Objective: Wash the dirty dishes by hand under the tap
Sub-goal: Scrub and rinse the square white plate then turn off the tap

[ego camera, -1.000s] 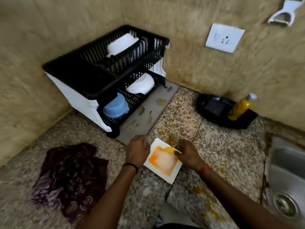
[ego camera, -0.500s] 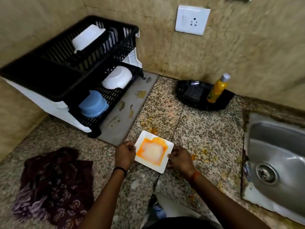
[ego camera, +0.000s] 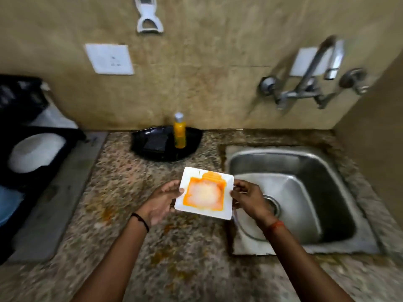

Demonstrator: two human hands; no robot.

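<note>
Left hand (ego camera: 162, 200) and right hand (ego camera: 248, 198) pinch opposite edges of small square white plate smeared with orange sauce (ego camera: 205, 194), held level between them, steel sink (ego camera: 305, 240) just beyond right hand; likely light, rigid, breakable, greasy—grip clean rims.

Rack (ego camera: 26, 149) left, sink (ego camera: 305, 171) right — bottle (ego camera: 179, 134) between.

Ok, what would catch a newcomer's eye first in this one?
The white square plate smeared with orange sauce, held by both hands, left hand and right hand, at the counter's edge beside the steel sink. Behind it, an orange bottle stands in a black tray against the wall.
</note>
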